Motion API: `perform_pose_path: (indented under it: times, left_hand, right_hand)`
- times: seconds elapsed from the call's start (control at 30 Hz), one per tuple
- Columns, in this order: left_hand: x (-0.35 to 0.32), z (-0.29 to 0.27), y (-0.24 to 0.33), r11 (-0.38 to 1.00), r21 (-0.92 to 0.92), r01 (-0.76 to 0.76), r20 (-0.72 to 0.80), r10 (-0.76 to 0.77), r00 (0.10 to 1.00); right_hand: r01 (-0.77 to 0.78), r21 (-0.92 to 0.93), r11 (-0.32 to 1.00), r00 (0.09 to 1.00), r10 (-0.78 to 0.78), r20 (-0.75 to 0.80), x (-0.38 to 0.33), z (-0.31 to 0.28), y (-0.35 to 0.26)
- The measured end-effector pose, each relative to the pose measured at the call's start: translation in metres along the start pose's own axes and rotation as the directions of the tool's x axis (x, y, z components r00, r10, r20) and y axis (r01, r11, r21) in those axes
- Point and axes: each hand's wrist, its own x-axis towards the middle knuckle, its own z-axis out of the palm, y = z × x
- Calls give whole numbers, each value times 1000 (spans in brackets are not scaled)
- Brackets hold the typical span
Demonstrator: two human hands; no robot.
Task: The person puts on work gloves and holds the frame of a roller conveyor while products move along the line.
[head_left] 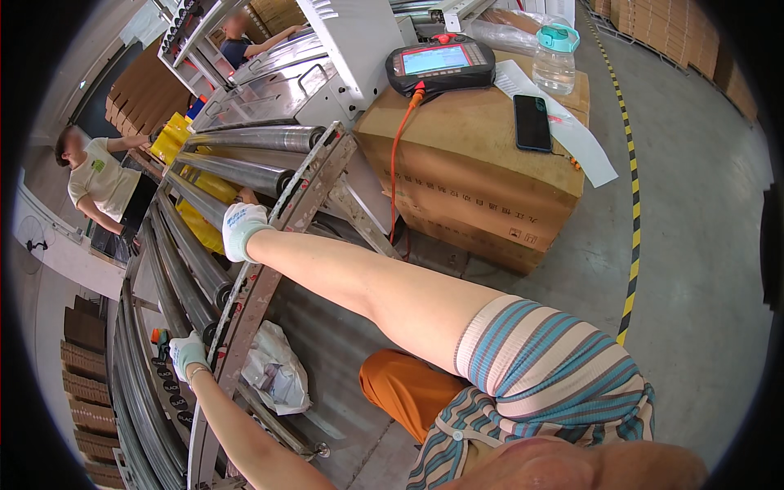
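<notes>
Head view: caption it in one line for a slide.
Gloved left hand and right hand grip a roller conveyor's metal side rail.

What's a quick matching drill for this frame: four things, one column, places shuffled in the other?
Things:
1. phone
2. water bottle
3. white plastic bag
4. right hand

Places:
A. on the floor under the roller frame
B. on the side rail of the roller frame
C. flat on the cardboard box
D. upright at the box's far corner

Pairs: 1-C, 2-D, 3-A, 4-B
</notes>
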Motion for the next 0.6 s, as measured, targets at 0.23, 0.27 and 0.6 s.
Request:
perform_pose_path:
  times: [0.23,0.27,0.6]
  left_hand:
    - [1,1,-1,1000,-4,1,-5,-1,1000]
    - [1,1,-1,1000,-4,1,-5,-1,1000]
    - [1,-1,0,1000,-4,7,-4,-7,1000]
  right_hand:
    - [1,-5,1000,1000,-1,4,-1,-1,0]
    - [-2,-9,1000,1000,2,7,0,-1,0]
    - [0,-32,1000,1000,0,-13,0,0,-1]
